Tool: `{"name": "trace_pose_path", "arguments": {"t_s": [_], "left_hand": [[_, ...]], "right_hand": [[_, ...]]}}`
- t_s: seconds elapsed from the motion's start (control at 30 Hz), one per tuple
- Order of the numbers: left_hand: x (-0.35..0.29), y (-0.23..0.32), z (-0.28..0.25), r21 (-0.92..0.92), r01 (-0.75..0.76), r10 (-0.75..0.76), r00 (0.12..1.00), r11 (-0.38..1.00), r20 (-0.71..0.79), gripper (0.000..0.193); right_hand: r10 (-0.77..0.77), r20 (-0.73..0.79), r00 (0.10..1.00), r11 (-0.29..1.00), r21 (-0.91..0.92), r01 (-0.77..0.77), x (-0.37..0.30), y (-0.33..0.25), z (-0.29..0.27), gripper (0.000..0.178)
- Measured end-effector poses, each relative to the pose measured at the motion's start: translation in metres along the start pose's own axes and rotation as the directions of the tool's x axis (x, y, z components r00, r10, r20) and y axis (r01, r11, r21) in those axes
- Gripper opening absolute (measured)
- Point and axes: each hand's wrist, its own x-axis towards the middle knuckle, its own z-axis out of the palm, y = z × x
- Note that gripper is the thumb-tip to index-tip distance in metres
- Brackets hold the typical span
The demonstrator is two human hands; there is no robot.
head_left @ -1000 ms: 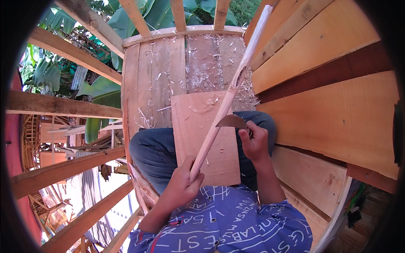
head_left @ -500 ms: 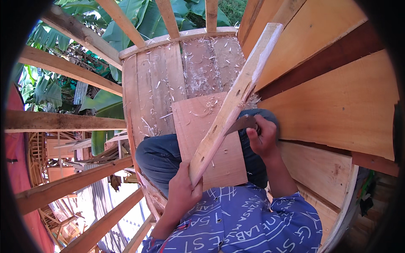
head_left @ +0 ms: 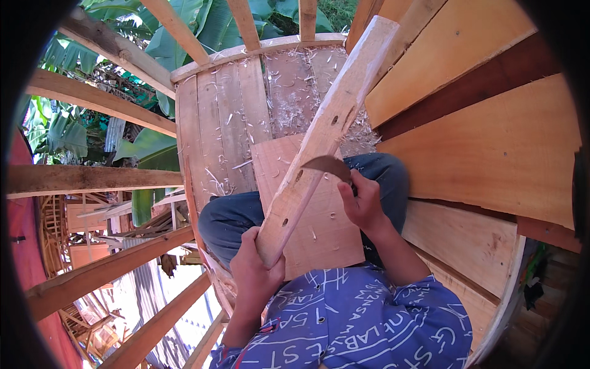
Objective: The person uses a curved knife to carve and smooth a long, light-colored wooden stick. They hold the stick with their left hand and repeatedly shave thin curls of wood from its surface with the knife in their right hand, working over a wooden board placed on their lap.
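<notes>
A long pale wooden bar (head_left: 316, 144) with several small slots slants up and away to the right. My left hand (head_left: 255, 265) is closed around its near end. In my right hand (head_left: 362, 200) is a curved-blade knife (head_left: 332, 166), its handle mostly hidden by the fingers. The dark blade lies over the bar near one of the slots; whether it touches the wood I cannot tell. Beneath the bar, a flat square wooden board (head_left: 316, 237) rests across my lap.
Wood shavings (head_left: 295, 104) litter the plank floor (head_left: 230, 123) ahead. Wooden slats (head_left: 98, 178) form an open railing on the left and front, with banana leaves (head_left: 166, 55) beyond. Broad wooden panels (head_left: 479, 147) wall the right side.
The bar has shifted left and rolled, so its slotted face shows more broadly. My right hand has moved slightly left and nearer me, bringing the blade from the bar's edge over its face.
</notes>
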Motion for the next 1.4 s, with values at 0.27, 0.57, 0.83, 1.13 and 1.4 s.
{"name": "trace_pose_path", "arguments": {"t_s": [0.27, 0.57, 0.83, 1.13, 1.4], "left_hand": [[0.005, -0.003, 0.001, -0.045, 0.009, -0.010, 1.000, 0.999, -0.022, 0.051], [0.011, -0.011, 0.000, 0.012, -0.041, 0.042, 0.996, 0.999, -0.073, 0.051], [0.011, -0.017, -0.001, 0.119, -0.046, 0.064, 0.986, 0.992, -0.152, 0.051], [0.009, -0.019, 0.001, 0.078, -0.026, 0.034, 0.994, 0.997, -0.106, 0.051], [0.012, -0.008, -0.003, 0.043, -0.045, 0.050, 0.992, 0.998, -0.118, 0.050]], "right_hand": [[-0.061, 0.019, 0.998, 0.998, 0.022, 0.061, 0.004, -0.014, 0.010, 0.028], [-0.037, 0.145, 0.989, 0.999, 0.021, 0.034, -0.003, -0.019, 0.011, 0.033], [0.076, 0.118, 0.990, 0.976, -0.212, -0.049, -0.006, -0.022, 0.003, 0.039], [0.061, 0.020, 0.998, 0.873, -0.486, -0.044, 0.019, -0.011, -0.017, 0.045], [0.002, -0.118, 0.993, 0.895, -0.442, -0.054, 0.022, 0.002, -0.016, 0.047]]}}
